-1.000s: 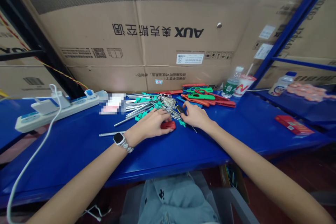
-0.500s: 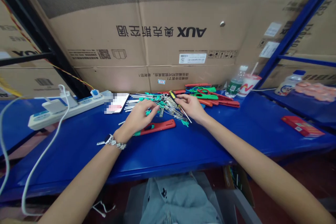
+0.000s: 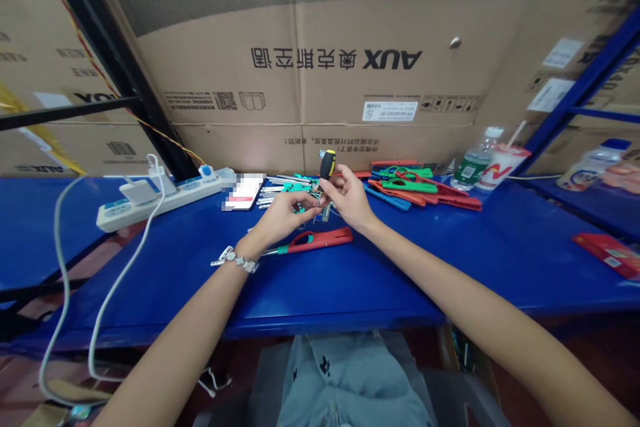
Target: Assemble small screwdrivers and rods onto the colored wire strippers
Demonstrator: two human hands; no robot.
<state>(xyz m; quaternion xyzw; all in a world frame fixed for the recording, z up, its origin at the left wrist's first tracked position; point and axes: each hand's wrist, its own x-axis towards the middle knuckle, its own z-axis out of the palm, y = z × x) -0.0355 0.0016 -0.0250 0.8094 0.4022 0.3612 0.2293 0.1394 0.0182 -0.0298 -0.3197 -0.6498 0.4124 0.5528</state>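
Observation:
In my right hand [image 3: 349, 199] is a screwdriver [image 3: 327, 165] with a black and yellow handle, held upright with its shaft pointing down. My left hand [image 3: 286, 215] is closed with thumb and fingertips together at the screwdriver's lower end; whatever they pinch is too small to make out. Below the hands lies a red long-nosed lighter [image 3: 325, 238] with a green trigger part and a metal tube. Behind my left hand are several metal tubes with green ends [image 3: 285, 185]. Small clear parts [image 3: 327, 213] lie partly hidden under my hands.
Red, green, orange and blue lighter casings [image 3: 415, 187] are piled to the right. Farther right stand a water bottle [image 3: 470, 167] and a paper cup [image 3: 500, 167]. A power strip [image 3: 170, 195] and a phone [image 3: 246, 191] lie left. A large carton [image 3: 320, 7] stands behind the blue table [image 3: 400, 280].
The screwdriver has turned from slanting to upright, tip down. My hands have come together at its lower end. The whole view has shifted slightly, so the table's things sit farther right.

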